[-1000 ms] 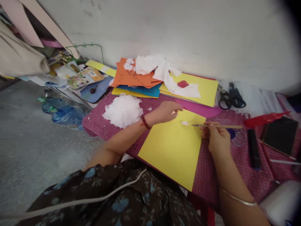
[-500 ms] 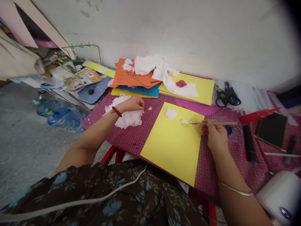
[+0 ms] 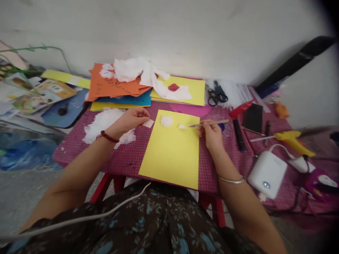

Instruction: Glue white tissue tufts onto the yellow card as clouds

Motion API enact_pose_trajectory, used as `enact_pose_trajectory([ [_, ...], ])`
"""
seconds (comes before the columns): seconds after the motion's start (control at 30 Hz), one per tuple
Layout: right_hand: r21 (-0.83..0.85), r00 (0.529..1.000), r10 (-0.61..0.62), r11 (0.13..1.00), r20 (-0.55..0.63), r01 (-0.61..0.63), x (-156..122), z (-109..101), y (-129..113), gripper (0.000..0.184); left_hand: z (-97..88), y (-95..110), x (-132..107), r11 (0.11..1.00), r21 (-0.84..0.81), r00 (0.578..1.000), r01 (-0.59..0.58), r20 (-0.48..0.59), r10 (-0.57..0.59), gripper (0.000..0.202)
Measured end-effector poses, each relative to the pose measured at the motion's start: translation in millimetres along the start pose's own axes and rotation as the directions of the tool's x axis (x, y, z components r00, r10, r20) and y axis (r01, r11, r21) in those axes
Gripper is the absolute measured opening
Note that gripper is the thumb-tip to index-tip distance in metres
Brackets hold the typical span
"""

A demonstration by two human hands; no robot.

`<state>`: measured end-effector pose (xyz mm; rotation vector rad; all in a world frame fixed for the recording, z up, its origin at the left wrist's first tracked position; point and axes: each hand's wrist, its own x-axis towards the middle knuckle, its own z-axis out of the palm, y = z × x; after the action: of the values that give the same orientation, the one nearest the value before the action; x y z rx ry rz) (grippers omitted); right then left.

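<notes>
Against the pale wall (image 3: 185,35), a crowded table (image 3: 127,164) of paper light enough to stray

We see a checked tablecloth (image 3: 209,176) under the yellow sheet (image 3: 172,151), which reaches down to the table's near edge. We see nothing heavy on it, so we judge that a nudge from the body could skew it. On its upper part sit a white tuft (image 3: 166,121) and, to the right, a smaller white scrap (image 3: 182,126).

Our left hand (image 3: 134,119) pinches a paper square (image 3: 148,123) just off the sheet's left side; so light a piece could crease or slip if squeezed unevenly. The loose white pile (image 3: 99,123) by that wrist might scatter if the beaded bracelet (image 3: 109,137) drags through it.

Our right hand (image 3: 212,134) pinches a thin stick (image 3: 221,121), its tip just beside the scrap; we cannot tell whether they touch. A twitch there could shove the scrap askew.
</notes>
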<state>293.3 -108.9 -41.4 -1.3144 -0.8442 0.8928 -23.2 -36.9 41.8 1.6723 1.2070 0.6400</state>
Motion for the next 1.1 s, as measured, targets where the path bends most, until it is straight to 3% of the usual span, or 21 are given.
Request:
enact_pose_trajectory([
  [0.2, -0.052, 0.978, -0.116, 0.991, 0.175, 0.127, -12.2, 9.9, -7.5, 0.028, 40.2, -12.0, 15.2, 1.0, -0.009, 0.996, 0.004, 0.087, -0.004, 0.014],
  [0.37, -0.177, 0.921, -0.195, 0.948, 0.338, 0.266, -13.1, 18.6, 3.6, 0.022, 55.7, -14.0, 17.5, 0.997, -0.071, 0.987, -0.006, 0.161, 0.017, 0.02],
  [0.47, -0.26, 0.912, -0.232, 0.908, 0.338, 0.327, -8.3, 17.9, 11.3, 0.019, 56.8, -11.2, 18.1, 0.998, -0.066, 0.977, 0.013, 0.213, 0.002, 0.015],
  [0.57, -0.298, 0.934, -0.224, 0.904, 0.277, 0.305, -5.3, 16.4, 13.6, 0.021, 58.3, -4.4, 22.7, 1.0, 0.012, 0.967, 0.001, 0.257, -0.004, 0.005],
  [0.63, -0.296, 0.948, -0.203, 0.915, 0.245, 0.273, -4.9, 16.1, 12.6, 0.021, 63.7, 2.0, 27.3, 0.993, 0.104, 0.973, -0.049, 0.231, 0.024, 0.004],
  [0.73, -0.273, 0.958, -0.17, 0.934, 0.232, 0.232, -5.4, 16.4, 9.8, 0.022, 81.4, 9.9, 32.1, 0.909, 0.378, 0.982, -0.174, -0.003, 0.189, 0.01],
  [0.83, -0.261, 0.96, -0.15, 0.942, 0.236, 0.211, -5.5, 16.1, 8.6, 0.023, 106.5, 8.5, 31.9, 0.752, 0.61, 0.889, -0.25, -0.162, 0.428, 0.014],
  [0.9, -0.261, 0.958, -0.153, 0.941, 0.243, 0.216, -5.1, 15.3, 9.5, 0.024, 122.1, 1.5, 29.7, 0.721, 0.636, 0.877, -0.277, -0.138, 0.459, 0.015],
  [0.97, -0.262, 0.955, -0.167, 0.937, 0.245, 0.231, -4.3, 14.3, 11.1, 0.024, 133.4, -7.4, 26.8, 0.739, 0.611, 0.908, -0.284, -0.076, 0.412, 0.015],
  [1.1, -0.266, 0.952, -0.179, 0.932, 0.247, 0.244, -2.5, 12.8, 13.0, 0.024, 140.7, -18.2, 20.8, 0.766, 0.571, 0.93, -0.295, -0.011, 0.367, 0.015],
])
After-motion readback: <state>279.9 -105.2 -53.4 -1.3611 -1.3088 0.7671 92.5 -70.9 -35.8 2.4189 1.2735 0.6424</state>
